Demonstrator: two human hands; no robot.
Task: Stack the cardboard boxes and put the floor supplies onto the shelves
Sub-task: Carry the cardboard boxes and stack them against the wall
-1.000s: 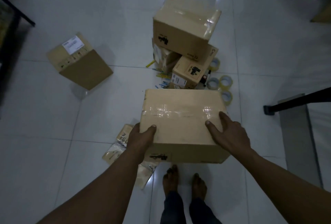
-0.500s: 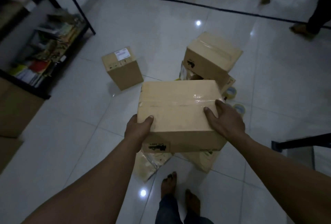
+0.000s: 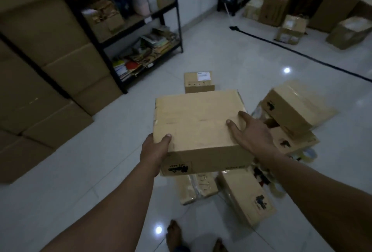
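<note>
Brown rectangular cardboard box is held at frame centre, fingers of left hand and right hand clamped on its sides.

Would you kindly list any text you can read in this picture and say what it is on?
Nothing reads clearly.
Black mark on the held box: upside down, too blurred.
White label on the small floor box: too small.
Dark prints on the stacked boxes at right: unreadable.
</note>
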